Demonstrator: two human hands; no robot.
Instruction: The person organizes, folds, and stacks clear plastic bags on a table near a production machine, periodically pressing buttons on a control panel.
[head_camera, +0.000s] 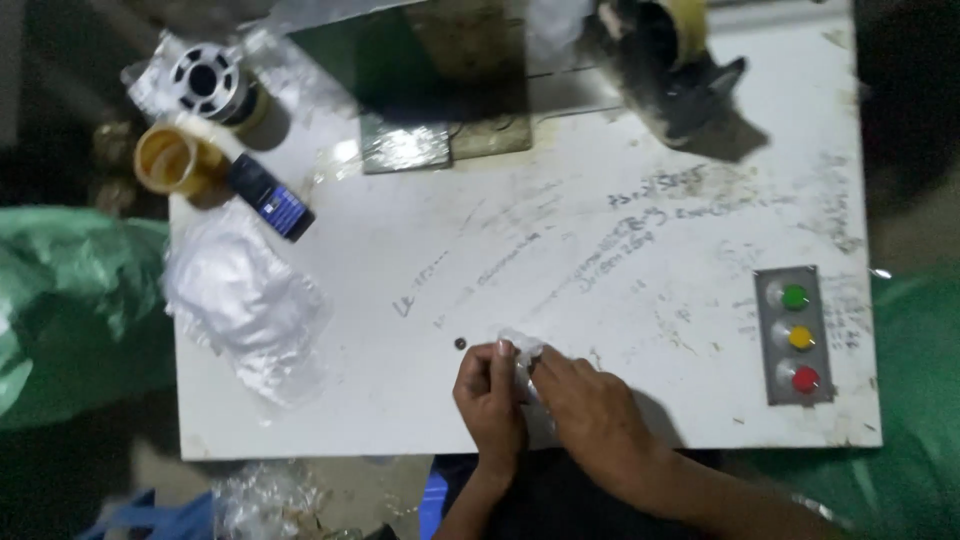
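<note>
Item: small crumpled clear plastic packet (522, 347), pinched between fingers of left hand (490, 395) and right hand (592, 412), both closed on it, low over scuffed white desk (600, 200); small dark screw (460, 343) beside.

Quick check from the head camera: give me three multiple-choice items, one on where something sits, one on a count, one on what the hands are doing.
1. The phone lies
A. top left of the table
B. beside the button panel
C. on the floor

2. Buttons on the panel:
A. two
B. three
C. five

3. The left hand and right hand are
A. apart, holding nothing
B. together on a small clear wrapper
C. pressing a button

Answers: 1 A, it lies by the yellow roll. 2 B, green, yellow, red. 3 B, both pinch it near the table's front edge.
</note>
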